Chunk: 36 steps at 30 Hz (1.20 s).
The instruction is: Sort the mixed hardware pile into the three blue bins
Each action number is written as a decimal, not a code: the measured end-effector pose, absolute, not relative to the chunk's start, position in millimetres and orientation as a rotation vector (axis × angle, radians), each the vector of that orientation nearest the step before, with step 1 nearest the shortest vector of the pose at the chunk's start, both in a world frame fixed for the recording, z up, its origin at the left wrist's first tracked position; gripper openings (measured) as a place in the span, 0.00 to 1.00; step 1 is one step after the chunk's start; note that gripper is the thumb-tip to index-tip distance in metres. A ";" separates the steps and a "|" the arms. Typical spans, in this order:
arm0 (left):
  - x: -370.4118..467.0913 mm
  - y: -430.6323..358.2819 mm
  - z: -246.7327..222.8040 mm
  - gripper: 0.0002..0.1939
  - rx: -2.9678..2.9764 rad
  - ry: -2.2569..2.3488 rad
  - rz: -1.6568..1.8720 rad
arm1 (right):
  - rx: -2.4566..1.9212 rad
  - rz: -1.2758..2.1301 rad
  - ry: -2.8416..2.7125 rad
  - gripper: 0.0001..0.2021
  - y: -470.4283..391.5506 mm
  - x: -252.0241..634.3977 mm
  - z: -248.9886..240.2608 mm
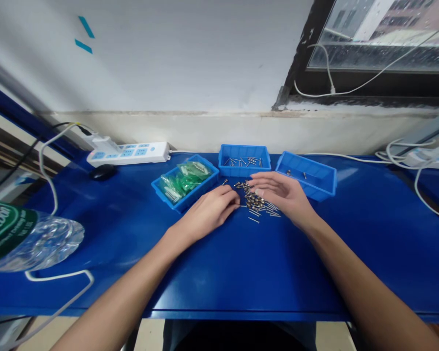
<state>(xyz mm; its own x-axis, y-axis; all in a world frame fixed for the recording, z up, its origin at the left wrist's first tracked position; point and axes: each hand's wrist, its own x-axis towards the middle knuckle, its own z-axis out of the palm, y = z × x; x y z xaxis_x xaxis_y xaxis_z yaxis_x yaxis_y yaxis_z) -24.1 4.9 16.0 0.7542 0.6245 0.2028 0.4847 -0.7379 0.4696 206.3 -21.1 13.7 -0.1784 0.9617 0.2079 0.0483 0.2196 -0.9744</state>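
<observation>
A loose pile of screws (255, 201) lies on the blue table, mixing thin silver screws with shorter, darker brass-toned ones. At its left edge is my left hand (215, 207), fingers curled together, with a thin silver screw (243, 206) showing at the fingertips. My right hand (283, 195) reaches over the pile from the right, its fingers stretched out and the thumb apart; the fingertips are among the screws. Behind the pile, a blue bin (244, 170) holds several silver screws. To the right, another blue bin (320, 178) contains a few brass-toned screws.
Green-and-clear plastic packets (186, 180) fill a blue bin (161, 195) on the left. A power strip (139, 152) and a black mouse (103, 172) lie farther back. A water bottle (32, 236) is at the left. White cables (419, 170) run along the right side.
</observation>
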 end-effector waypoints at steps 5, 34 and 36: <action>-29.2 8.2 23.7 0.03 2.475 0.903 0.669 | -1.160 1.013 -1.653 0.12 -23.6 201.3 12.1; -7.8 -7.7 4.0 0.14 2.681 0.582 0.490 | -0.918 1.246 -1.316 0.26 -19.9 211.1 22.2; -7.8 -7.0 4.0 0.13 2.694 0.593 0.494 | -0.939 1.229 -1.316 0.25 -19.7 212.3 23.5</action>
